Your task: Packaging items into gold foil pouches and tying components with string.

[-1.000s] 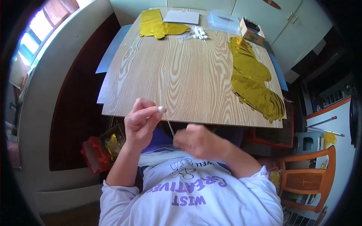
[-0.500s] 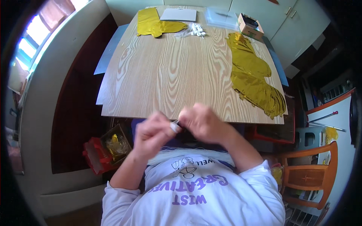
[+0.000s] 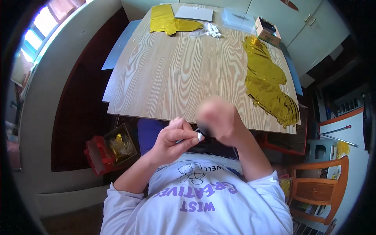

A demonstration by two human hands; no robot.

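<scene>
left hand curled, fingertips pinching a small thin pale object, long axis pointing right | right hand blurred, grip unreadable, just right of it, touching | both below near edge of wooden table, above lap

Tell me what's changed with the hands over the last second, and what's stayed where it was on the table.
The left hand, raised alone by the table edge a second ago, has dropped lower, and the right hand has closed in beside it; they now meet in front of the chest. The left fingers pinch a small white-tipped piece, too small to identify. The right hand is blurred. The gold foil balloons, small cardboard box and wooden table are unchanged.
</scene>
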